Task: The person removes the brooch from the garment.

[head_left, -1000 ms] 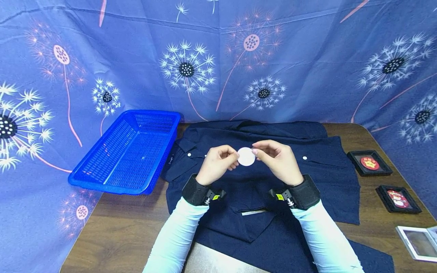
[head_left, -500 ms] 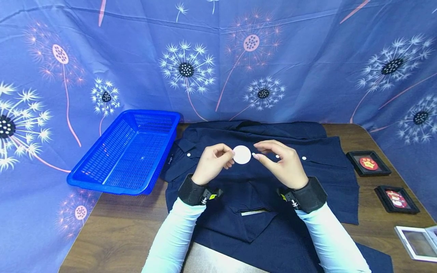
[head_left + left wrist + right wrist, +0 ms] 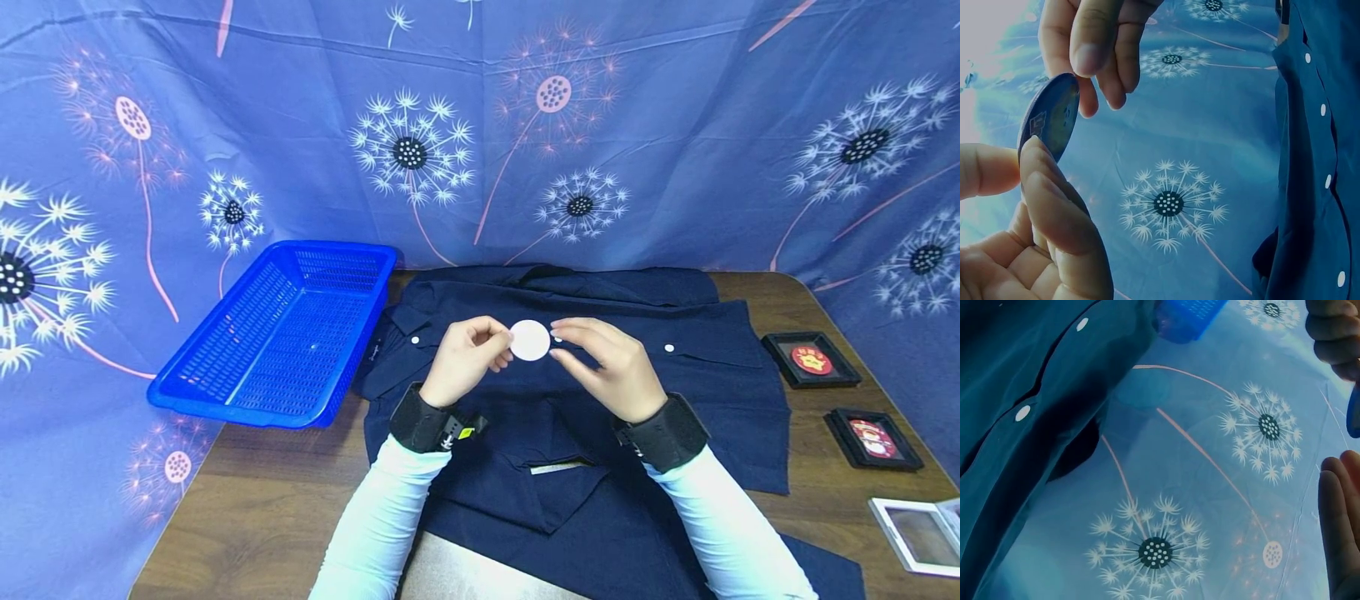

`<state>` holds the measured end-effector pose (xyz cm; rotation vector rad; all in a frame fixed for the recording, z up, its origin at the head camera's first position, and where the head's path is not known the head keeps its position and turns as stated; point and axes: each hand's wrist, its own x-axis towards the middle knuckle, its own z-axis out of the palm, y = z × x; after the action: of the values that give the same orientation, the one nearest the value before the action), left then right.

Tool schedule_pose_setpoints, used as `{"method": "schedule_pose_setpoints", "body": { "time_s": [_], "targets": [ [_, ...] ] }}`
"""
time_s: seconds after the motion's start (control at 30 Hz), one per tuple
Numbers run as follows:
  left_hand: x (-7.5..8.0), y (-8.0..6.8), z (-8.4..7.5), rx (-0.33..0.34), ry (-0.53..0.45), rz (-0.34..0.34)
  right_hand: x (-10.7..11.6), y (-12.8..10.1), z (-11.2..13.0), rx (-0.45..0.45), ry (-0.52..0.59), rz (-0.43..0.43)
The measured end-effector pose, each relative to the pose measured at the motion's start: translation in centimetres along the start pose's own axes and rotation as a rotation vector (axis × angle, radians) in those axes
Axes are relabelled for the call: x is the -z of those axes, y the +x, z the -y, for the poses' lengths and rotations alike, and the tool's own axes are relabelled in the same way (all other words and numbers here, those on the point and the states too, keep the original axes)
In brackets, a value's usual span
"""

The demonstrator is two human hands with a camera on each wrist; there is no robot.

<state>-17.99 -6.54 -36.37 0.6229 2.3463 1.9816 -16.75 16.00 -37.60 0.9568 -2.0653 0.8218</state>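
My left hand (image 3: 467, 358) pinches a thin round disc (image 3: 531, 340) by its left edge, between thumb and fingers. Its plain white face is toward the head camera. In the left wrist view the other face of the disc (image 3: 1063, 122) is dark blue with a printed design. My right hand (image 3: 615, 367) is at the disc's right edge, thumb and index finger apart, with nothing between them. Both hands are over a navy shirt (image 3: 697, 417) with white buttons, spread on the table. Only a small blue part of the disc (image 3: 1354, 412) shows in the right wrist view.
A blue plastic basket (image 3: 330, 400) stands at the left on the wooden table (image 3: 247, 508). Along the right side lie two black frames, one with a yellow-and-red round piece (image 3: 812, 360), and an open white-edged case (image 3: 922, 542). A dandelion-print cloth (image 3: 480, 125) hangs behind.
The right fingers have come off the disc's right edge, drawn away, then moved back near it. The left hand has shifted slightly left with the disc.
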Motion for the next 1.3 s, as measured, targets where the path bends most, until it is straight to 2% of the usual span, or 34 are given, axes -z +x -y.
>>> {"method": "schedule_pose_setpoints", "body": {
  "time_s": [0.23,0.8,1.3],
  "targets": [
    [-0.13,-0.08,0.00,0.015,-0.019,0.006,-0.56,-0.18,0.06,0.061,-0.045,-0.004],
    [-0.28,-0.03,0.23,0.042,-0.021,0.024,-0.88,-0.31,0.25,0.151,-0.037,-0.033],
    [-0.41,0.03,-0.02,0.064,-0.030,0.048,-0.65,-0.04,0.36,0.174,-0.064,-0.036]
  ]
}}
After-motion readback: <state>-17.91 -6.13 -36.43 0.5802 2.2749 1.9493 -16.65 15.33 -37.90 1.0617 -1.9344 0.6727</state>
